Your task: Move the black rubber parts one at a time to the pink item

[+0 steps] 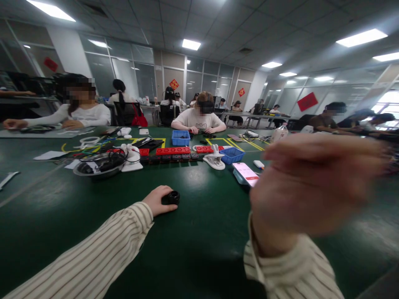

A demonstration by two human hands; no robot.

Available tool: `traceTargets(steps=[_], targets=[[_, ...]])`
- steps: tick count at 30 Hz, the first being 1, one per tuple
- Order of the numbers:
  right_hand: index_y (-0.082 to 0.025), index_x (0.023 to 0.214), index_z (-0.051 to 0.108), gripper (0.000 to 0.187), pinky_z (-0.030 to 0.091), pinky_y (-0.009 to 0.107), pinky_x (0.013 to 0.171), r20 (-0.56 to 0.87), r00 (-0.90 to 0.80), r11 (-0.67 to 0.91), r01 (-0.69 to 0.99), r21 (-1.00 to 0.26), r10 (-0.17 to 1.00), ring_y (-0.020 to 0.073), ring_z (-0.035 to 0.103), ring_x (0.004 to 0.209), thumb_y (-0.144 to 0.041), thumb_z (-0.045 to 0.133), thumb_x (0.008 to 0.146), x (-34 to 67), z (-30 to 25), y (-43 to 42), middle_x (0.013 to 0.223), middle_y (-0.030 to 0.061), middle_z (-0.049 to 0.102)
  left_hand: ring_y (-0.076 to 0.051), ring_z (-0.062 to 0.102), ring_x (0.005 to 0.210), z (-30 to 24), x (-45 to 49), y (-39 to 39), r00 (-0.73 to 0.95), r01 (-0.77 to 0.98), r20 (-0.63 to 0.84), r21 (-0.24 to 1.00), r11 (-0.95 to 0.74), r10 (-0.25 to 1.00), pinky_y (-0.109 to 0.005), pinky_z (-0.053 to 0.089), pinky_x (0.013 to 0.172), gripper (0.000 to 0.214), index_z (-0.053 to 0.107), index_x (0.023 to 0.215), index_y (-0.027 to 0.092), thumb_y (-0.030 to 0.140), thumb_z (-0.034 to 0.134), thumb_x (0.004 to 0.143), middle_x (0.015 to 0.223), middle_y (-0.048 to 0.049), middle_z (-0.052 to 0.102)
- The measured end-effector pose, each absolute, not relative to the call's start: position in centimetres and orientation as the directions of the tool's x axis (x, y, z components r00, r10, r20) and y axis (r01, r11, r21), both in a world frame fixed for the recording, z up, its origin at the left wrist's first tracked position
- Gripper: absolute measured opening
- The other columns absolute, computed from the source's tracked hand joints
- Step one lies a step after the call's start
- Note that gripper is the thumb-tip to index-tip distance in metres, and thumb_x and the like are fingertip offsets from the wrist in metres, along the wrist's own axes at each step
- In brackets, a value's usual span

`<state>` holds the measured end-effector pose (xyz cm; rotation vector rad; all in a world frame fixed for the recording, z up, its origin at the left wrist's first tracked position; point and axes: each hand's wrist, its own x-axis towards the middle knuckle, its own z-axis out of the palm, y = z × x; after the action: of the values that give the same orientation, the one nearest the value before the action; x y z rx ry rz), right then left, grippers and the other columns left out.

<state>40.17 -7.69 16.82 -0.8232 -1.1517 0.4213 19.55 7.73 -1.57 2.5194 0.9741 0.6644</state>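
On the green table [199, 232], my left hand [158, 200] has its thumb and fingers closed around a small black round part [173, 197]. The part shows a dark opening in its upper face and sits at table level. My right hand [308, 187] is lifted close to the camera at the right. Motion smears its fingers, so I cannot make out whether they hold anything. Just left of that hand, a lit phone [246, 174] lies propped on a pale blue object.
A metal bowl [93, 171] of black cables stands left, beside a white clip-like stand [131, 160]. Red blocks [173, 150] form a row across the middle. Blue bins [181, 138] and a white clip [214, 158] are nearby. A person [199, 118] sits opposite.
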Motion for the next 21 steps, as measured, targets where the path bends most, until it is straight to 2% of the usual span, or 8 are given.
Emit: traceTargets(steps=[2,4,6,8,11,15,17,21], targets=[[-0.021,0.064,0.053,0.022,0.038,0.026,0.062,0.691,0.314,0.668,0.196,-0.718,0.651,0.0109,0.055,0.07,-0.027,0.053,0.085,38.9,14.9,-4.9,0.066,-0.0046,0.051,-0.026,0.054,0.096,-1.6,19.6,7.8,0.65,0.53,0.301,0.478,-0.701,0.697,-0.039,0.042,0.09,0.043,0.061,0.093,0.016,0.048,0.066,0.066,0.098,-0.0079,0.061],[-0.019,0.066,0.052,0.02,0.035,0.026,0.059,0.733,0.091,0.621,0.468,-0.629,0.674,0.0111,0.049,0.063,-0.024,0.05,0.085,37.5,11.4,-1.7,0.061,-0.0041,0.047,-0.026,0.054,0.096,-1.6,19.6,7.8,0.651,0.534,0.3,0.471,-0.702,0.697,-0.04,0.042,0.089,0.042,0.062,0.093,0.016,0.047,0.067,0.064,0.097,-0.008,0.061],[-0.018,0.072,0.054,0.014,0.035,0.025,0.06,0.643,-0.043,0.509,0.653,-0.562,0.765,0.0118,0.048,0.065,-0.024,0.05,0.085,36.3,7.5,0.7,0.067,-0.0021,0.052,-0.027,0.054,0.095,-1.6,19.6,7.7,0.659,0.532,0.295,0.468,-0.706,0.692,-0.04,0.042,0.089,0.042,0.062,0.094,0.015,0.044,0.068,0.064,0.097,-0.0083,0.061],[-0.018,0.079,0.055,0.01,0.037,0.025,0.065,0.574,-0.13,0.464,0.74,-0.486,0.809,0.0133,0.05,0.072,-0.026,0.052,0.084,35.6,4.3,2.0,0.075,0.0,0.055,-0.027,0.054,0.097,-1.7,19.7,7.7,0.665,0.523,0.298,0.469,-0.712,0.685,-0.04,0.042,0.09,0.04,0.062,0.094,0.016,0.041,0.068,0.064,0.097,-0.0074,0.061],[-0.018,0.086,0.055,0.019,0.038,0.026,0.068,0.509,-0.172,0.422,0.799,-0.428,0.843,0.0151,0.051,0.078,-0.036,0.055,0.082,35.1,1.9,2.3,0.081,0.0016,0.055,-0.026,0.054,0.094,-1.9,19.8,7.9,0.664,0.521,0.306,0.466,-0.715,0.683,-0.04,0.043,0.087,0.038,0.061,0.093,0.017,0.039,0.068,0.063,0.095,-0.0063,0.061],[-0.018,0.082,0.055,0.033,0.039,0.027,0.066,0.48,-0.197,0.409,0.826,-0.389,0.855,0.0163,0.05,0.077,-0.049,0.063,0.073,35.0,1.6,2.1,0.082,0.0022,0.054,-0.024,0.055,0.083,-2.1,20.0,8.3,0.655,0.58,0.273,0.417,-0.7,0.705,-0.037,0.046,0.078,0.036,0.058,0.089,0.014,0.036,0.066,0.061,0.086,-0.0073,0.06],[-0.018,0.081,0.057,0.029,0.039,0.028,0.068,0.482,-0.233,0.44,0.816,-0.375,0.844,0.0163,0.05,0.078,-0.045,0.064,0.072,34.9,1.5,2.2,0.083,0.0026,0.053,-0.025,0.055,0.085,-2.3,20.0,8.4,0.65,0.592,0.275,0.401,-0.699,0.708,-0.036,0.045,0.079,0.033,0.059,0.088,0.014,0.03,0.065,0.059,0.086,-0.0075,0.06],[-0.017,0.082,0.058,0.013,0.039,0.029,0.076,0.51,-0.36,0.57,0.744,-0.349,0.781,0.0166,0.05,0.084,-0.021,0.062,0.071,35.0,1.3,2.2,0.086,0.0028,0.055,-0.025,0.056,0.092,-2.6,19.7,8.5,0.652,0.547,0.292,0.458,-0.701,0.699,-0.036,0.044,0.086,0.037,0.06,0.089,0.014,0.025,0.065,0.054,0.094,-0.007,0.061]])
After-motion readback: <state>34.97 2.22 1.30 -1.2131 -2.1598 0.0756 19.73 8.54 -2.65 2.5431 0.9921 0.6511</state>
